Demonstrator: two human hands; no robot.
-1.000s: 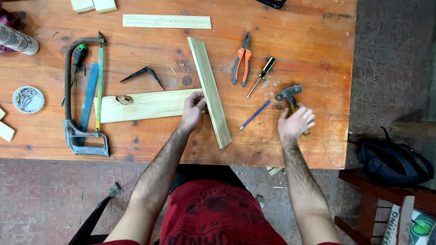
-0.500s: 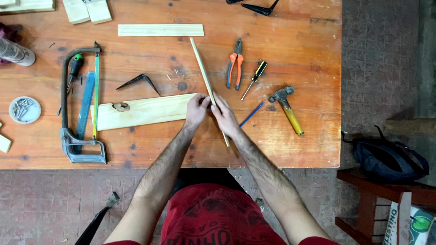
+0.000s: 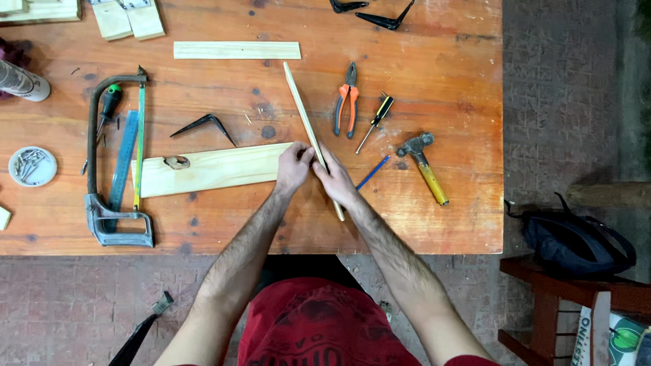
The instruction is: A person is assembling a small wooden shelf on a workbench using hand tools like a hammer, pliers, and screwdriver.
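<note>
1. The left hand (image 3: 293,168) gripped the flat board's (image 3: 210,171) right end, mid-tabletop (image 3: 447,224).
2. The right hand (image 3: 333,177) pinched the thin strip (image 3: 303,112) on edge there; it seemed likely to tip or slide.

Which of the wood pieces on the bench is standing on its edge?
The thin strip held by both hands, running diagonally. The wide board and the slat lie flat.

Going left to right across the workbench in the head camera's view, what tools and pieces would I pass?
Dish of nails → hacksaw → flat board → left hand → right hand, both on the thin strip → pliers → screwdriver → hammer.
</note>
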